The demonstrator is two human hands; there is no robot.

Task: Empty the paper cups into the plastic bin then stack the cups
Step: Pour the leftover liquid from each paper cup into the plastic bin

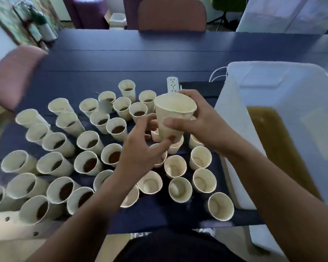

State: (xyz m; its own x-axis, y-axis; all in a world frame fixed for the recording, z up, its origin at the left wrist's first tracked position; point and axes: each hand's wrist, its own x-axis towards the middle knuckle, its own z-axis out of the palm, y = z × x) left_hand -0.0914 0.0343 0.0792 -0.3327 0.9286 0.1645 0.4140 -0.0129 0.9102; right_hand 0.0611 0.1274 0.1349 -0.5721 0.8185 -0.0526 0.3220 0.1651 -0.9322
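Observation:
My right hand [195, 118] grips an empty cream paper cup [173, 114], held upright above the middle of the dark blue table [121, 59]. My left hand [140, 148] touches the bottom of that cup with its fingertips, fingers spread, over another cup [159, 154]. Several cups holding brown liquid, such as one [114, 156] near my left wrist, fill the left half of the table. Several empty cups, such as one [175, 166], stand at front right. The translucent plastic bin [284, 95] on the right holds brownish liquid.
A white power strip [172, 85] lies behind the held cup, with a white cable toward the bin. A pink chair [13, 76] stands at the left and a brown chair [171, 15] at the far side. A pale board with holes [6, 222] lies at front left.

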